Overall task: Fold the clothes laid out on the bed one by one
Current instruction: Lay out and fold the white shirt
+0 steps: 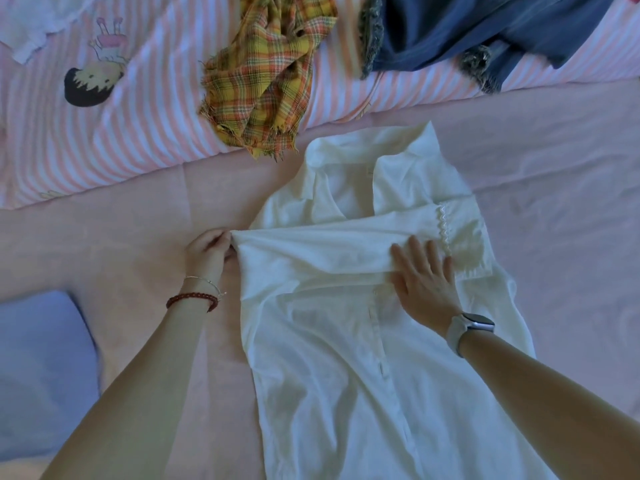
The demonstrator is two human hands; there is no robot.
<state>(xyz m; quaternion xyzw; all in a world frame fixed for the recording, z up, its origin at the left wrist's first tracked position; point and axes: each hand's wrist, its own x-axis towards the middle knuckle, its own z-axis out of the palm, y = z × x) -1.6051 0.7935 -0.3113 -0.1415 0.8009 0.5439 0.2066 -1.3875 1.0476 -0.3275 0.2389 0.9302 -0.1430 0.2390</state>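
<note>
A white shirt (332, 327) is laid flat on the pink bed sheet (554, 188), with its collar pointed away from the person. One sleeve is folded across the chest of the shirt, and its lace-trimmed end is seen on the right side. The folded edge at the left side of the shirt is pinched by the curled fingers of the left hand (207, 252). A red bead bracelet (192, 300) and a thin silver one are worn on that wrist. The right hand (424, 280) is laid flat on the folded sleeve, with its fingers straight and spread, and nothing is gripped by it. A light-coloured watch (467, 329) is worn on the right wrist. Farther back, a yellow checked cloth (266, 81) and blue jeans (467, 29) are left on a pink striped blanket (69, 143). A blue pillow (41, 368) is seen at the near left.
</note>
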